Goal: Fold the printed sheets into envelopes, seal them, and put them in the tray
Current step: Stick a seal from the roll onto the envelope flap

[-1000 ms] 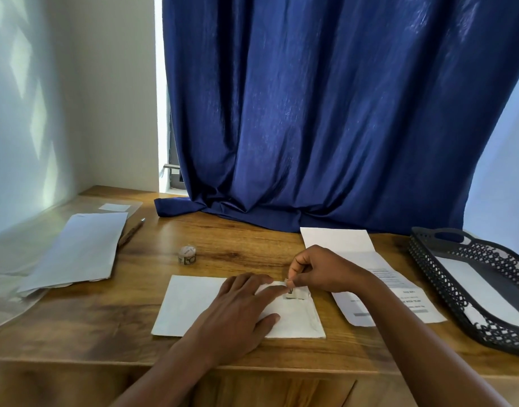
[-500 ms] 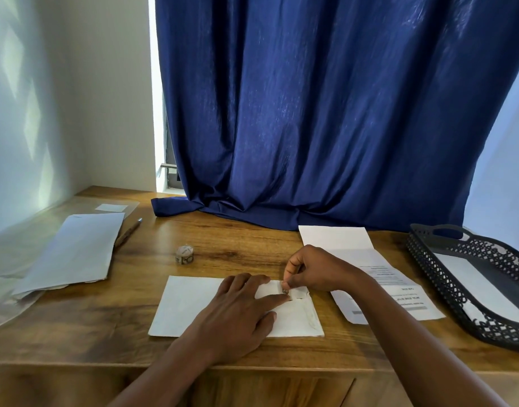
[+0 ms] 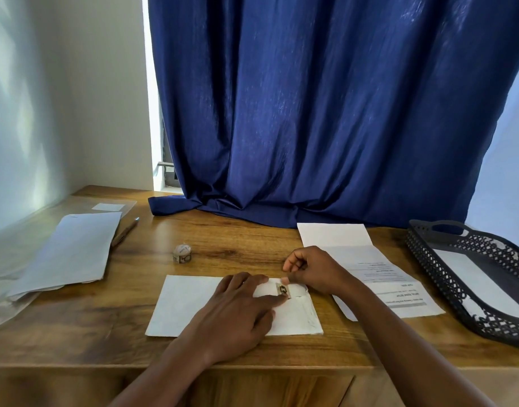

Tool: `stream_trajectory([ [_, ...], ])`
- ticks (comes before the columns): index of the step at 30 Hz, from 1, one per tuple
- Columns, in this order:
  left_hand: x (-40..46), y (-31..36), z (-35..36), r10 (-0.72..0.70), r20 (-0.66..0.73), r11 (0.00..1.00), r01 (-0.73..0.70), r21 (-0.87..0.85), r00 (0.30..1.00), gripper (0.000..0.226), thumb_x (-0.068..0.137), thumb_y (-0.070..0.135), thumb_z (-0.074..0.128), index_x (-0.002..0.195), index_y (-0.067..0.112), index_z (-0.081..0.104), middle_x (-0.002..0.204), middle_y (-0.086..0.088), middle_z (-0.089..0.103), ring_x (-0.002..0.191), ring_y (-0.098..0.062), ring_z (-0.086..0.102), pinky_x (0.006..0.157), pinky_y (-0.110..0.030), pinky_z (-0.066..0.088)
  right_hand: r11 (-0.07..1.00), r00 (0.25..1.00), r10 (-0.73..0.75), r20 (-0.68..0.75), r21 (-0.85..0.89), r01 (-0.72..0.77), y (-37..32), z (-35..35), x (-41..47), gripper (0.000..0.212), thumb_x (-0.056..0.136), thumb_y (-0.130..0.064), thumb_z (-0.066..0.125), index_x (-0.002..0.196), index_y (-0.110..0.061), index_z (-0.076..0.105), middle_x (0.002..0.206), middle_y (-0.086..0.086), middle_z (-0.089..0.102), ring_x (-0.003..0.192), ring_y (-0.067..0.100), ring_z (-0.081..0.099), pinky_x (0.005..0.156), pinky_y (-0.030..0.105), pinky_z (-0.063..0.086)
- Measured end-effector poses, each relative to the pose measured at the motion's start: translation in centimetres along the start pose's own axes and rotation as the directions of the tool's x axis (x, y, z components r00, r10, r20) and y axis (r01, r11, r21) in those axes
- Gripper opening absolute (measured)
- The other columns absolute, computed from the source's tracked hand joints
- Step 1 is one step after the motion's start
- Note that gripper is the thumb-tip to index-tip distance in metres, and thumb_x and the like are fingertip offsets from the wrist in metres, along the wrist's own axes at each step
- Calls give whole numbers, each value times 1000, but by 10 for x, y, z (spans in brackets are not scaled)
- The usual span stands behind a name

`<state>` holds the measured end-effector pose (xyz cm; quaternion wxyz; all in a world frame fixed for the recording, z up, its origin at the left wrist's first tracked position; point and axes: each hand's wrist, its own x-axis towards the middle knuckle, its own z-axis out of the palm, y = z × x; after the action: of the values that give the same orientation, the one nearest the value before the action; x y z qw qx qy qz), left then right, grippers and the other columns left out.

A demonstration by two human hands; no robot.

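Basically the envelope [image 3: 193, 306] lies flat near the front edge of the table [image 3: 237, 242], middle of view, flap side up. It's thin paper, so judged light, floppy and easy to crease or slide on the wood; best handled by pressing it flat with a palm and later lifting it by a long edge, not by the flap. A small patterned sticker [image 3: 282, 289] sits on the flap edge as the seal. Left hand [image 3: 237, 315] rests flat on the envelope, fingers straight, index tip touching the sticker, holding nothing. Right hand [image 3: 314, 268] has fingers curled, thumb and fingertip pinching down at the sticker's far end; whether it actually grips the sticker or only presses it, can't tell for sure, looks like a pinch. A folded printed sheet [image 3: 381, 277] lies just right of the envelope, the dark tray [image 3: 428, 259] further right with white paper inside. Small tape roll [image 3: 182, 253] behind the envelope, spare envelopes [image 3: 70, 254] far left.
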<state>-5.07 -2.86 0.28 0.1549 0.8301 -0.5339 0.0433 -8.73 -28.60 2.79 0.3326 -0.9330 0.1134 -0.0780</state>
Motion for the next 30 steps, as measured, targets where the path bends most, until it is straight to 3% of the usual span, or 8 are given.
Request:
stream_trajectory([
  [2, -1, 0, 0, -6, -2, 1000, 6, -11, 1000, 48, 105, 55, 30, 153, 55, 34, 165, 14, 25, 149, -9, 14, 125, -36, 15, 1000, 1000, 10, -14, 9, -10, 1, 2, 1, 24, 71, -37, 92, 88, -29, 76, 85, -8, 73, 77, 1, 66, 63, 11, 51],
  [5, -1, 1, -2, -11, -3, 1000, 11, -21, 1000, 49, 105, 56, 31, 153, 53, 35, 165, 14, 26, 149, -9, 15, 126, -35, 16, 1000, 1000, 21, 7, 9, -21, -1, 2, 1, 26, 73, -49, 87, 88, -31, 76, 88, -8, 74, 83, 8, 67, 72, 22, 56],
  [7, -1, 2, -3, -7, 2, 1000, 8, -18, 1000, 49, 105, 56, 31, 154, 53, 35, 165, 13, 27, 149, -9, 15, 125, -35, 16, 1000, 999, 22, 39, 21, -23, -3, 2, -1, 50, 59, -70, 84, 89, -32, 76, 88, -8, 74, 79, 7, 65, 69, 24, 54],
  [9, -2, 2, -3, -6, 6, 1000, 6, -18, 1000, 49, 105, 56, 31, 154, 52, 35, 165, 13, 27, 150, -9, 15, 125, -35, 16, 999, 998, 35, 50, -13, -34, -6, 4, -3, 66, 44, -78, 84, 91, -32, 74, 86, -9, 70, 74, 5, 61, 65, 23, 50],
  [19, -2, 1, -1, -7, -25, 998, 5, -56, 1000, 47, 104, 56, 34, 151, 51, 41, 165, 14, 29, 149, -9, 16, 124, -33, 17, 998, 995, 69, -75, 16, -68, -9, 16, -6, 34, 67, -45, 92, 85, -24, 72, 83, -4, 71, 73, 7, 60, 66, 27, 49],
  [26, -4, 4, -3, -2, -79, 996, -4, -85, 997, 39, 105, 53, 41, 141, 43, 50, 163, 15, 32, 150, -7, 18, 123, -31, 21, 998, 998, 29, -59, 63, -25, -7, 10, -26, 46, 65, -63, 85, 96, -33, 71, 95, -10, 69, 85, 7, 62, 68, 19, 49],
  [30, -5, 4, -1, -56, -153, 991, 37, -128, 987, 39, 100, 59, 47, 134, 40, 47, 152, 17, 40, 144, -4, 30, 112, -21, 30, 997, 998, -42, -50, -60, 39, -1, 15, -37, 48, 63, -72, 81, 100, -45, 66, 107, -23, 59, 98, -4, 55, 75, 13, 46],
])
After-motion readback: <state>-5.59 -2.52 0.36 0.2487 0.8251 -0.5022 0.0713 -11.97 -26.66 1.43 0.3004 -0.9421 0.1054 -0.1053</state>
